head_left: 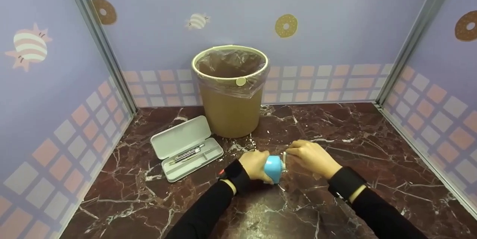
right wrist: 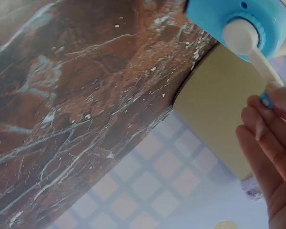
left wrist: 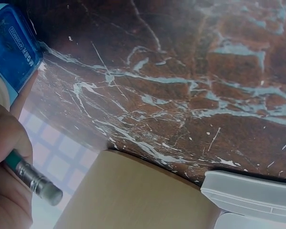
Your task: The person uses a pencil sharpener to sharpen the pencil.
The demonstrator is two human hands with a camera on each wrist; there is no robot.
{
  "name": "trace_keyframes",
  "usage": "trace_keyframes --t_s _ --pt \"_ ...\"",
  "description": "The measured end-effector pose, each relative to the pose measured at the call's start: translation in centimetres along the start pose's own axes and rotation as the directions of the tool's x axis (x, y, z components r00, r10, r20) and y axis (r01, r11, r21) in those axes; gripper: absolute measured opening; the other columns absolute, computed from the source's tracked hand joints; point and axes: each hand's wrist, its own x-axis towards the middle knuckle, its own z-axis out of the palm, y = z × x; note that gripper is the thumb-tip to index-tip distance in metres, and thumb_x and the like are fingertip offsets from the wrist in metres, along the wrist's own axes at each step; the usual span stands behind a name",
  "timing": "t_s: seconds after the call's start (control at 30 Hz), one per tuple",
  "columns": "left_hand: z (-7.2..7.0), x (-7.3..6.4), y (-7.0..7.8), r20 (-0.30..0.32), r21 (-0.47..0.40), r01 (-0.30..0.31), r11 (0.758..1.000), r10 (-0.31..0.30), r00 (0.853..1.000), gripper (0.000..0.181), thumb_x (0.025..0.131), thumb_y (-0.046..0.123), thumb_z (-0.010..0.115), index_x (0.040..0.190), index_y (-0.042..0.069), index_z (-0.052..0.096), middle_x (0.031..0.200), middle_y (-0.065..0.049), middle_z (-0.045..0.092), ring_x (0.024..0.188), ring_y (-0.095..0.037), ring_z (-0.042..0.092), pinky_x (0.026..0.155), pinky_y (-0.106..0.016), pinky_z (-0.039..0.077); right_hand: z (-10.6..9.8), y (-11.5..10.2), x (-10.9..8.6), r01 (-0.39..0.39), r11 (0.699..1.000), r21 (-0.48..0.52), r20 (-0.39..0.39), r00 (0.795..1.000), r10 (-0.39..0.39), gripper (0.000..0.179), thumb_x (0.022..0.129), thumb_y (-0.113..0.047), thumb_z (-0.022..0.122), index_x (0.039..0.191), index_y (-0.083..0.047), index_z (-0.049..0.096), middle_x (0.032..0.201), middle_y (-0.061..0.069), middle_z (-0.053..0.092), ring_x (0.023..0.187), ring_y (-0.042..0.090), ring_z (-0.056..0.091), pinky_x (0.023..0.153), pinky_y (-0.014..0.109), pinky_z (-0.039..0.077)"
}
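A blue hand-crank pencil sharpener (head_left: 273, 170) is on the marbled table, with its white crank facing right. My left hand (head_left: 255, 165) grips its left side. In the left wrist view, a green pencil (left wrist: 27, 174) with a metal band and worn eraser sticks out from under the curled fingers of that hand; its other end is hidden. My right hand (head_left: 313, 159) pinches the end of the crank arm (right wrist: 264, 69), where a bit of blue knob shows between thumb and finger. The sharpener's clear blue drawer (left wrist: 16, 43) shows in the left wrist view.
Left of the hands lies an open grey pencil case (head_left: 192, 159) with several pencils (head_left: 186, 154) in it. Behind stands a tan bin (head_left: 233, 112) lined with a clear bag. White crumbs are scattered on the table near the bin. Patterned walls enclose three sides.
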Motion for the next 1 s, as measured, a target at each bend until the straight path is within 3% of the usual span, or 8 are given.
trace_keyframes --t_s 0.3,0.6,0.77,1.0 --pt "-0.2 0.1 -0.1 -0.02 0.006 0.004 1.0 -0.004 1.0 0.068 0.059 0.055 0.094 0.1 0.012 0.063 0.086 -0.001 0.073 0.073 -0.018 0.07 0.062 -0.034 0.055 1.3 0.6 0.8 -0.031 0.997 -0.065 -0.026 0.999 0.03 0.011 0.082 -0.007 0.081 0.092 -0.008 0.078 0.083 0.006 0.069 0.073 0.022 0.067 0.065 0.037 0.057" --pt "-0.4 0.0 0.4 -0.01 0.018 -0.007 1.0 0.007 1.0 0.067 0.059 0.057 0.093 0.1 0.012 0.063 0.085 -0.001 0.073 0.072 -0.017 0.07 0.06 -0.034 0.055 4.0 0.8 0.2 -0.122 0.992 -0.026 0.058 0.991 0.124 0.007 0.084 -0.009 0.079 0.091 -0.008 0.078 0.088 0.01 0.074 0.077 0.026 0.071 0.065 0.041 0.058" --pt "-0.3 0.0 0.3 -0.015 0.01 -0.003 1.0 0.003 1.0 0.068 0.059 0.057 0.093 0.101 0.013 0.063 0.085 0.0 0.072 0.072 -0.016 0.068 0.06 -0.033 0.053 4.9 1.0 -0.2 -0.125 0.992 -0.012 0.061 0.99 0.126 0.009 0.084 -0.007 0.078 0.093 -0.008 0.08 0.094 0.01 0.077 0.081 0.027 0.074 0.069 0.041 0.06" --pt "-0.2 -0.1 0.2 0.001 -0.009 0.004 1.0 -0.004 1.0 0.069 0.06 0.057 0.093 0.103 0.012 0.062 0.087 -0.001 0.072 0.074 -0.017 0.069 0.061 -0.033 0.054 6.0 0.7 -1.1 -0.107 0.994 -0.006 0.094 0.99 0.107 0.014 0.082 -0.006 0.079 0.095 -0.009 0.081 0.086 0.007 0.073 0.074 0.024 0.072 0.065 0.038 0.058"
